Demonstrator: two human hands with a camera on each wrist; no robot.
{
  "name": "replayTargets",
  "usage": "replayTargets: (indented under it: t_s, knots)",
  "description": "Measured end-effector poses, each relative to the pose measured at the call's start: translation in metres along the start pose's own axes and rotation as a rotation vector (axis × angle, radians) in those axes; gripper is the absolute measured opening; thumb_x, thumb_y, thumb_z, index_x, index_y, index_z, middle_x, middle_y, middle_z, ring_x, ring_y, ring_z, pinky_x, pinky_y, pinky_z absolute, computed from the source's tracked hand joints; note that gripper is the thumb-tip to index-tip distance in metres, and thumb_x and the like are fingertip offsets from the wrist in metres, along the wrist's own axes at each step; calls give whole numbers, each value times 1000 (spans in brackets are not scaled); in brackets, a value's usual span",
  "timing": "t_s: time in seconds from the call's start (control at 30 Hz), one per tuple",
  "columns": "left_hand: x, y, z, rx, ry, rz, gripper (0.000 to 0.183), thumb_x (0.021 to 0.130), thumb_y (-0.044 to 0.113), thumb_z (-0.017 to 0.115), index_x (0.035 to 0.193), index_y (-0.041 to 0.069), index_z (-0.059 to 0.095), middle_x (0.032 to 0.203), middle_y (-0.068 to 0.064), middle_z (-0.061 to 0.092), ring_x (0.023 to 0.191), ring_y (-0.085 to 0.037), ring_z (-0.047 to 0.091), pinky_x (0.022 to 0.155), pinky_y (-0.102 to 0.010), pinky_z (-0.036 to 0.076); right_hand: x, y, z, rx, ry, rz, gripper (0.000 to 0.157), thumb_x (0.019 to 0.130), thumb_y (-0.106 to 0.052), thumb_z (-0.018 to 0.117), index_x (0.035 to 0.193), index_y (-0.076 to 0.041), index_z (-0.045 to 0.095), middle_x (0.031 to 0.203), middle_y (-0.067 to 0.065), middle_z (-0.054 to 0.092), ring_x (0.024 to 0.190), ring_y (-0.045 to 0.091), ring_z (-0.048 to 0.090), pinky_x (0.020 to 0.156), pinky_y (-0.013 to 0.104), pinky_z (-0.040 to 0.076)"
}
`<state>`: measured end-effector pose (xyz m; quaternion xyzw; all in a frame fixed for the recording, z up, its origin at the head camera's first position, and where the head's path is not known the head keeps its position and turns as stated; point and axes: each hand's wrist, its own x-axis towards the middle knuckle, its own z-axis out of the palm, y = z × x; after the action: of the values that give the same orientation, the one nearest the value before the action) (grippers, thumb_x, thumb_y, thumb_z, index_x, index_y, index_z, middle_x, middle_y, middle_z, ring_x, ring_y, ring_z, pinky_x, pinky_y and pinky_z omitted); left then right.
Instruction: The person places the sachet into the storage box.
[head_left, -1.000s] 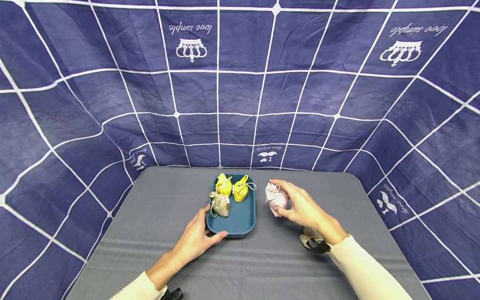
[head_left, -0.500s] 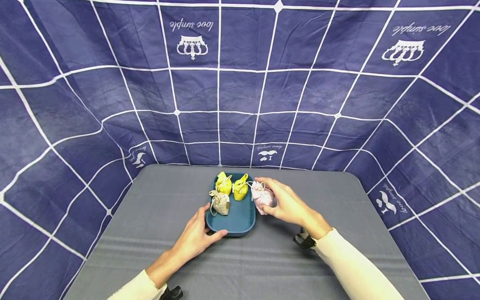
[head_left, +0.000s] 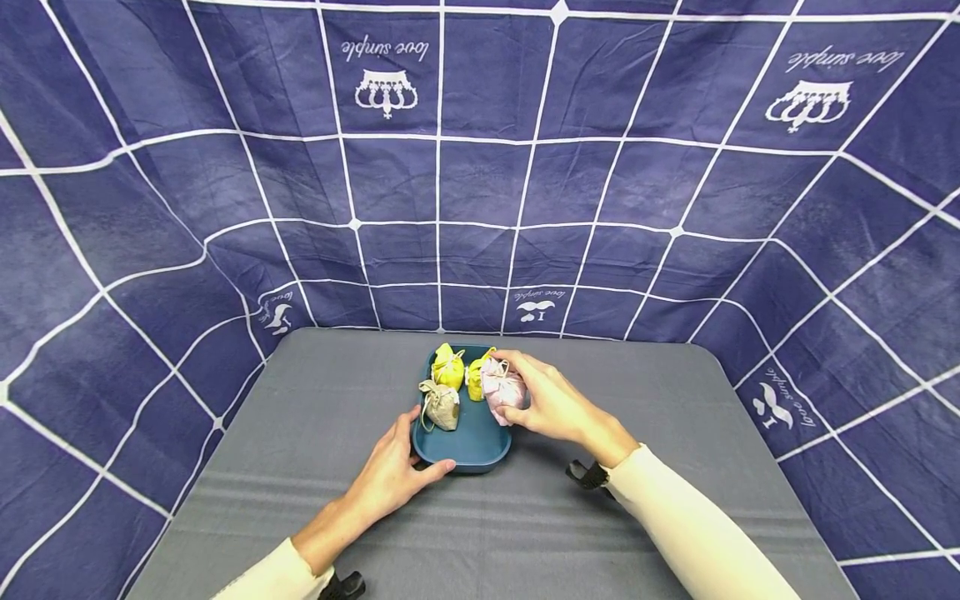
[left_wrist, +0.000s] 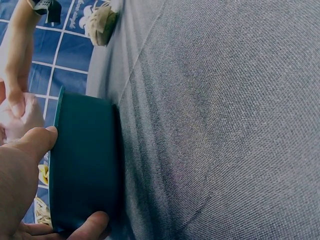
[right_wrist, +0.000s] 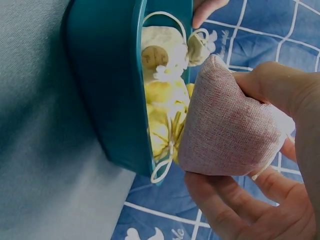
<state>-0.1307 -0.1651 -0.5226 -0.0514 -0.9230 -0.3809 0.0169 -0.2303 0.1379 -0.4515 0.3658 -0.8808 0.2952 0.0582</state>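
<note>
A pink drawstring pouch (head_left: 502, 393) is showing a coarse, linen-like weave and a rounded, cushion-like body, its gathered neck pointing toward the left of the head frame. Just below the middle of that frame, a teal tray (head_left: 463, 448) is sitting with smooth, deep walls, rounded corners and a thin rim. In its upper part, two bright yellow pouches, the left one (head_left: 448, 370) and the right one (head_left: 475, 381), are lying side by side, the pink pouch partly covering the right one. Below them a beige pouch (head_left: 441, 407) is leaning by the left rim; the right wrist view is showing a round brown patch on its cloth. A second beige pouch (left_wrist: 101, 25) is resting at the upper left of the left wrist frame, on the ribbed grey cloth (head_left: 480, 542). Behind, a blue curtain (head_left: 480, 183) is hanging with white grid lines and slight creases.

The right hand (head_left: 561, 407) is gripping the pink pouch, thumb and fingers parted by its width and pressing opposite sides, holding it above the tray's right rim. The left hand (head_left: 390, 475) is clasping the tray's lower-left corner, thumb and fingers spread widely around it.
</note>
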Motion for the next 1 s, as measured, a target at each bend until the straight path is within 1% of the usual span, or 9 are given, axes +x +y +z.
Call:
replayTargets:
  t_s: [0.13,0.3,0.4,0.63,0.83,1.0]
  knots:
    - [0,1,-2,-1,7,14,110,89,49,104,167,-4,48,175,-24,57,129,-34,76,111,-51,66,6,-3,5,10,-14,2,88,93,-17,96,170,-14,54,164,10,68,136,26,76,118,50,63]
    - [-2,2,-4,-1,15,34,111,88,50,104,166,-6,48,172,-26,59,127,-34,77,108,-52,67,13,-5,11,4,-18,-20,90,91,-15,95,170,-13,52,163,15,69,137,30,77,118,53,64]
    - [-1,1,-3,5,18,33,110,89,50,104,166,-6,48,171,-27,59,128,-34,77,108,-51,67,17,-7,15,-2,-26,-27,89,91,-16,95,170,-12,53,159,15,71,134,29,77,117,52,64]
    - [0,0,-3,14,9,15,110,90,50,103,167,-5,47,173,-25,58,129,-33,76,109,-51,67,24,-8,24,-5,-54,-25,89,92,-18,94,170,-12,52,148,11,75,121,24,77,107,49,67]
    - [-2,1,-3,13,6,25,110,89,51,103,166,-5,48,172,-26,59,131,-35,75,110,-53,66,28,-9,30,-7,-74,-28,89,93,-17,95,170,-10,51,147,11,75,117,23,77,104,47,67]
    - [-2,2,-4,12,3,21,110,89,50,103,167,-5,47,172,-25,58,128,-35,76,110,-54,66,32,-9,35,-7,-103,-21,89,94,-18,95,171,-9,50,146,12,75,114,23,78,100,45,68]
